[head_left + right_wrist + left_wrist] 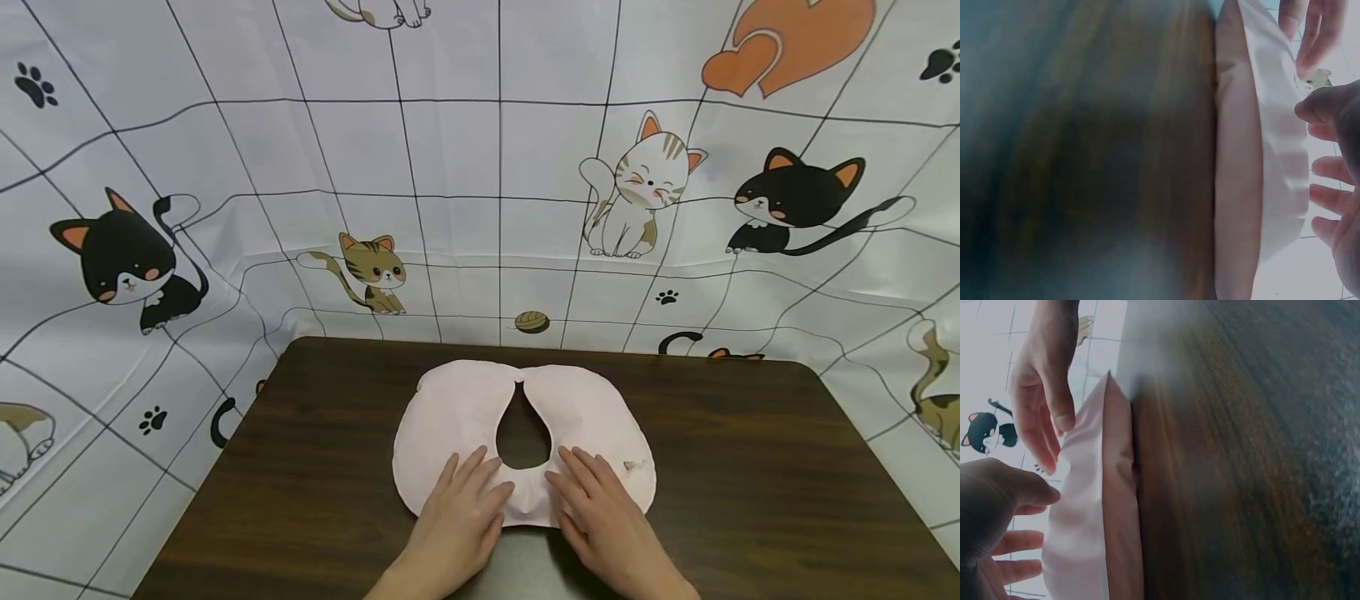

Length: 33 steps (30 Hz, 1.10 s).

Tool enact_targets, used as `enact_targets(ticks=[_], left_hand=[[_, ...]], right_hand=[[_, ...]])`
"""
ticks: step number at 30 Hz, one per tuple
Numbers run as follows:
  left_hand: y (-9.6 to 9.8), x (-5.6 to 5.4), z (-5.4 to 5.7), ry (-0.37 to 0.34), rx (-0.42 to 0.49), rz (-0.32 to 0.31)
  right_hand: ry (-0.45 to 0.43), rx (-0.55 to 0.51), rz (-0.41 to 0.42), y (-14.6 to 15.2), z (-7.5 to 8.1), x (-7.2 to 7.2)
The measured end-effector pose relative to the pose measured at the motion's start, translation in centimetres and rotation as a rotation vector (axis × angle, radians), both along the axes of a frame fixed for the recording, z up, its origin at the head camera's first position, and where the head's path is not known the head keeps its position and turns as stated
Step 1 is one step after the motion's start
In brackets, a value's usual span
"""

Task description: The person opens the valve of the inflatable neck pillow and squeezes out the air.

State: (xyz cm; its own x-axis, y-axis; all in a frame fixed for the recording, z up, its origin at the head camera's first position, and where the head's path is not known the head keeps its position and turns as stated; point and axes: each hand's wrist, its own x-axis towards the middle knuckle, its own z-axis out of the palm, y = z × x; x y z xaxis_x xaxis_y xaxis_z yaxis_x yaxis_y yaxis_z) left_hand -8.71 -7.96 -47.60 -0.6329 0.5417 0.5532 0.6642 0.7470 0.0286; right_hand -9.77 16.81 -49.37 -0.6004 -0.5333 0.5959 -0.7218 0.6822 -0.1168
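Our left hand [461, 521] and right hand [603, 521], fingers extended, gripping nothing, lie over near side of pale-pink neck pillow [456, 408] on wood-grain table [322, 467]; better we keep touch light, equal.

One pillow [450, 417], one table [300, 483], plus one left hand [459, 529] and one right hand [606, 523], so two hands total. The backdrop [465, 150] is where the numbers climb lol: four cats [123, 254] in full, i.e. two black cats [802, 196], one tabby [375, 267] and one white cat [636, 208]. Five more are only partly showing, by my count. Also two hearts [825, 46], four paw prints [153, 421], and just one yarn ball [532, 322].
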Motion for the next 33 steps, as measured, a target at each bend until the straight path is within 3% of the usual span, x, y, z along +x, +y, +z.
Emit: enact_targets(ticks=[8,24,29,33], left_hand=[[0.2,0.1,-0.6,-0.016,-0.100,0.026],[0.5,-0.1,-0.8,-0.043,-0.150,0.052],[0.3,-0.8,-0.5,-0.089,-0.116,0.058],[0.0,-2.3,0.3,-0.102,-0.079,0.078]], right_hand=[[-0.022,0.050,0.007,-0.4,-0.8,0.4],[-0.057,0.090,-0.043,-0.7,-0.5,0.4],[-0.089,0.064,-0.047,-0.8,0.4,0.0],[-0.114,0.031,-0.048,-0.9,1.1,-0.9]])
